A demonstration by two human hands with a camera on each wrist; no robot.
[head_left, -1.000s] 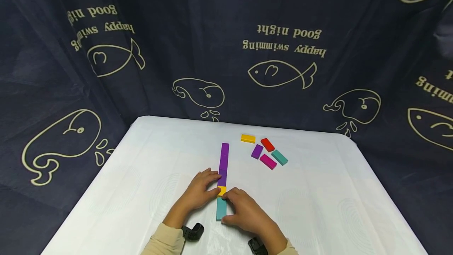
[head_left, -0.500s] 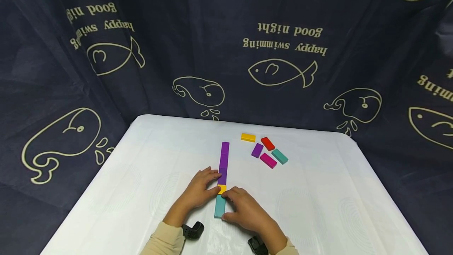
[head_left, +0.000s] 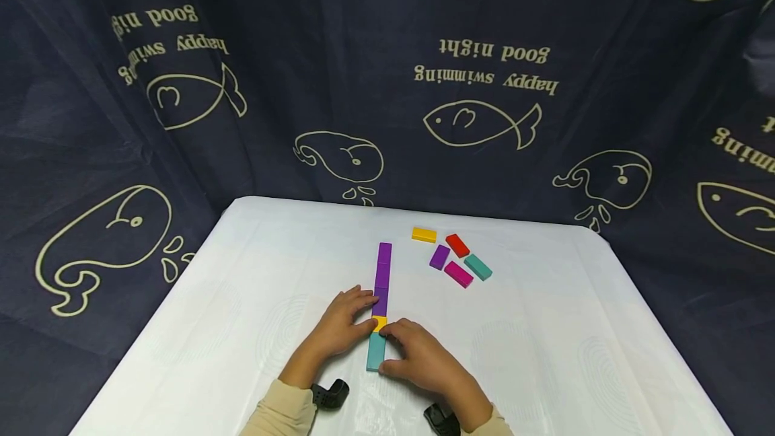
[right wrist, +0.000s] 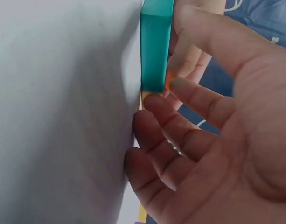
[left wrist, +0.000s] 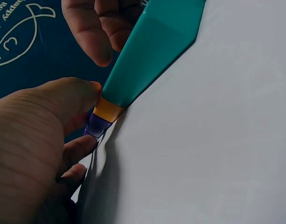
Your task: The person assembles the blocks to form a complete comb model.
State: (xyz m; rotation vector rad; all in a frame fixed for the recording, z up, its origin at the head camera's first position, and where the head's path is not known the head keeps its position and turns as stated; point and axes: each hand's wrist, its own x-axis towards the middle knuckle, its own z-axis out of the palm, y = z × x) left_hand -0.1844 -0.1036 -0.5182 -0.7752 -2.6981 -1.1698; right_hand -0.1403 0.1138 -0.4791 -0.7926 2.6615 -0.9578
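A row of flat blocks lies end to end on the white table in the head view: purple blocks [head_left: 383, 274] at the far end, a yellow block [head_left: 380, 323], then a teal block [head_left: 376, 352] nearest me. My left hand [head_left: 340, 328] rests along the row's left side, thumb at the yellow block, fingertips beside the nearest purple one. From the right, my right hand [head_left: 420, 358] touches the row, index finger by the yellow-teal joint and thumb at the teal block's near right corner. The left wrist view shows the teal block [left wrist: 152, 51] lined up against the yellow one.
Right of the row's far end lie loose blocks: yellow [head_left: 424, 235], red [head_left: 457, 245], purple [head_left: 440, 258], magenta [head_left: 459, 274] and teal [head_left: 478, 267]. A dark curtain [head_left: 387, 86] with fish drawings hangs behind the white table [head_left: 545, 328].
The near teal block has shifted slightly left and toward the yellow block, mostly in the first half second. Both hands stay almost in place.
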